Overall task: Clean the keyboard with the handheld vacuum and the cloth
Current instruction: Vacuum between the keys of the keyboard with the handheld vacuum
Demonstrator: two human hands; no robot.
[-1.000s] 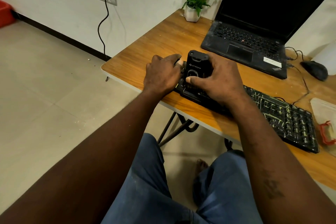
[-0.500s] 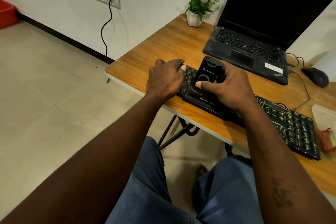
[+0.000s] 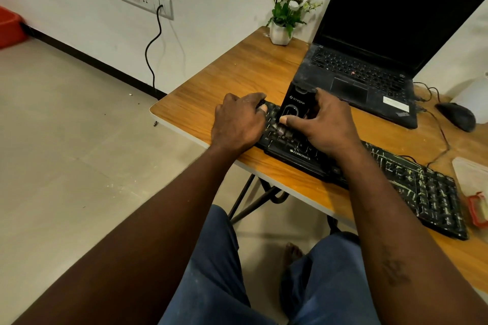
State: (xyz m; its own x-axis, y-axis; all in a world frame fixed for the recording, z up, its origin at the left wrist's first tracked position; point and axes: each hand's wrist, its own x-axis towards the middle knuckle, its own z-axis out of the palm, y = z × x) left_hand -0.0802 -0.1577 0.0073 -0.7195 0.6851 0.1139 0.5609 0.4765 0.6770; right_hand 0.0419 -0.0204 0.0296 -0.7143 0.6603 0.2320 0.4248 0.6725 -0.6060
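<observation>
Right hand (image 3: 324, 124) is wrapped round the black handheld vacuum (image 3: 293, 105) — it stands upright on the left part of the keyboard (image 3: 412, 182), nose down on the keys. Left hand (image 3: 237, 124) curls over the keyboard's left end, gripping it. The keyboard lies along the table's (image 3: 237, 71) near edge — laptop (image 3: 369, 71) just behind.

Person: blue denim trousers (image 3: 219, 272) with faint pale flecks, bare forearms (image 3: 158, 219), small dark mark (image 3: 393, 270) on right forearm, one bare foot (image 3: 291, 252).
</observation>
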